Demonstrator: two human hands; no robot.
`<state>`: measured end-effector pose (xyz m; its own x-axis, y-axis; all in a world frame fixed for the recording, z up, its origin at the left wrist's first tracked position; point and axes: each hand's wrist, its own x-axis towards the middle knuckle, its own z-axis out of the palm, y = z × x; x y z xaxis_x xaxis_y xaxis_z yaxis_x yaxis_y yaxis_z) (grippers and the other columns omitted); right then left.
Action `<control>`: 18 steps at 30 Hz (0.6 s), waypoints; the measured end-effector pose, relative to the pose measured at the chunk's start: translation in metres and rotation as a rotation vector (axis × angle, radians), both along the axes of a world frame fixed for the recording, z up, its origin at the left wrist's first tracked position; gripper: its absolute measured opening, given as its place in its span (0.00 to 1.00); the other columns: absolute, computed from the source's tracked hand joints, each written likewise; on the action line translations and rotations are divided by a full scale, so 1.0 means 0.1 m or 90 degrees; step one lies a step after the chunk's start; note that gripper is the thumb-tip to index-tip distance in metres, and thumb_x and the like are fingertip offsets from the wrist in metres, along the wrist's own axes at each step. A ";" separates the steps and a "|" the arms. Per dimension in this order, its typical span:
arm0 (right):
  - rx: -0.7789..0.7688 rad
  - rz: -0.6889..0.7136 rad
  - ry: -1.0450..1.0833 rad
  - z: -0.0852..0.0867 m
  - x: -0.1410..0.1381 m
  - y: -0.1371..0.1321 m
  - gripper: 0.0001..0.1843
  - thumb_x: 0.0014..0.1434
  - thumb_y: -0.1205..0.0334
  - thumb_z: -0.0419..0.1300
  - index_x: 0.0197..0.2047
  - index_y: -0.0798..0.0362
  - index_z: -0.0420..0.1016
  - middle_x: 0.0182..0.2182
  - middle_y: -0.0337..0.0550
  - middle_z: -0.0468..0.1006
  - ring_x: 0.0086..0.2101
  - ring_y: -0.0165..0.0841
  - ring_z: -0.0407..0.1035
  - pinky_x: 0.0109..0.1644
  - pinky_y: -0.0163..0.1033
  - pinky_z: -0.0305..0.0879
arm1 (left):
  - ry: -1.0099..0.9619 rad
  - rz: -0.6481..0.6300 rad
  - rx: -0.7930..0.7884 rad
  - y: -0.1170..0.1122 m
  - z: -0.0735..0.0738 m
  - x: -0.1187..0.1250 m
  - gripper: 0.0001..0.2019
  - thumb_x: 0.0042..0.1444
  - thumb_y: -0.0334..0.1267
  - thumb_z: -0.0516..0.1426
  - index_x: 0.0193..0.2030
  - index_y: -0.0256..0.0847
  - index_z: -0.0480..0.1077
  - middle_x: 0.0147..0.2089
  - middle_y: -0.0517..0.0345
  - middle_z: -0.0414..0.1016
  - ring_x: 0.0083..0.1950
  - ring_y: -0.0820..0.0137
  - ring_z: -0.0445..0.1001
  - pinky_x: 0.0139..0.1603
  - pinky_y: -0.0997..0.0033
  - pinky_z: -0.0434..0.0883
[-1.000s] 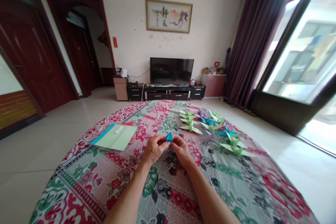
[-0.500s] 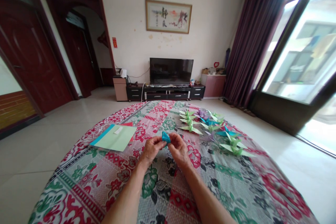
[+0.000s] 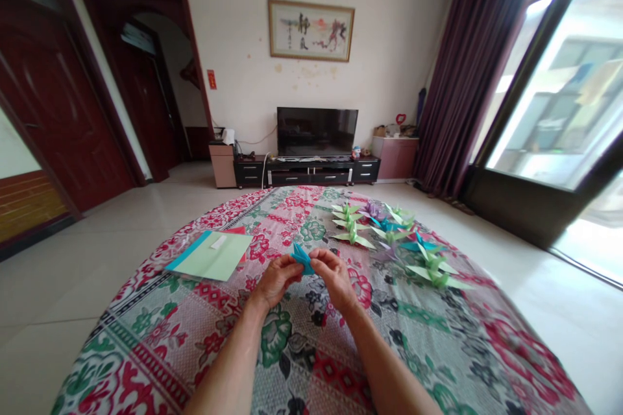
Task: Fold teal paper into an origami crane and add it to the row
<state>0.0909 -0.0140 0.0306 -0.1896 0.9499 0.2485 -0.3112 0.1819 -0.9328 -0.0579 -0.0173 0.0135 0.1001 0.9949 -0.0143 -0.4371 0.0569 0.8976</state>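
A small piece of folded blue paper (image 3: 302,259) is held between my two hands above the middle of the table, its pointed layers spread apart at the top. My left hand (image 3: 278,279) pinches its left lower side between thumb and fingers. On the other side, my right hand (image 3: 335,274) grips the right edge with thumb and forefinger. Several folded paper cranes stand to the right, among them a green crane (image 3: 352,234), a purple crane (image 3: 374,210) and a blue crane (image 3: 419,244).
A stack of paper sheets, green on top (image 3: 214,255), lies to the left with a small white slip (image 3: 219,242) on it. The round table wears a flowered cloth (image 3: 204,318). Beyond it stand a television (image 3: 317,133) and a low black cabinet (image 3: 292,175).
The folded blue paper has turned and its points now show spread apart, tilted to the left. Both hands have shifted slightly but still hold it.
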 end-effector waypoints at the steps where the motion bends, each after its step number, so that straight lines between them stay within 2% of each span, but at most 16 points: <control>1: 0.001 0.011 0.008 0.01 0.00 0.00 0.10 0.45 0.58 0.65 0.31 0.53 0.73 0.25 0.36 0.72 0.27 0.28 0.64 0.34 0.35 0.60 | -0.006 -0.004 -0.003 0.00 -0.01 -0.01 0.10 0.34 0.35 0.68 0.25 0.36 0.74 0.22 0.63 0.72 0.24 0.78 0.67 0.29 0.76 0.64; 6: 0.003 0.064 0.015 0.03 0.01 0.01 0.10 0.45 0.58 0.65 0.31 0.53 0.73 0.25 0.36 0.72 0.26 0.28 0.63 0.33 0.34 0.59 | -0.038 -0.015 -0.009 0.00 -0.03 -0.03 0.11 0.33 0.34 0.68 0.26 0.37 0.74 0.23 0.63 0.73 0.24 0.78 0.68 0.29 0.76 0.66; 13: -0.053 0.169 0.058 0.01 0.04 0.03 0.11 0.46 0.58 0.65 0.33 0.53 0.71 0.24 0.35 0.70 0.25 0.25 0.62 0.32 0.32 0.58 | -0.044 -0.048 -0.006 -0.02 -0.01 -0.04 0.11 0.33 0.34 0.68 0.26 0.35 0.75 0.24 0.60 0.74 0.27 0.76 0.70 0.30 0.75 0.67; 16: -0.044 0.164 0.051 0.02 0.03 0.02 0.12 0.47 0.58 0.65 0.33 0.53 0.71 0.25 0.35 0.70 0.25 0.25 0.62 0.32 0.33 0.59 | -0.045 -0.047 -0.009 -0.03 0.00 -0.04 0.11 0.33 0.34 0.68 0.26 0.35 0.75 0.24 0.60 0.74 0.26 0.76 0.70 0.29 0.76 0.67; 18: -0.016 0.128 0.052 0.02 0.01 0.02 0.12 0.47 0.58 0.64 0.34 0.52 0.69 0.26 0.34 0.69 0.25 0.25 0.61 0.32 0.33 0.59 | -0.039 -0.042 -0.013 -0.02 -0.01 -0.04 0.11 0.33 0.34 0.68 0.26 0.35 0.75 0.24 0.60 0.73 0.26 0.76 0.69 0.30 0.75 0.67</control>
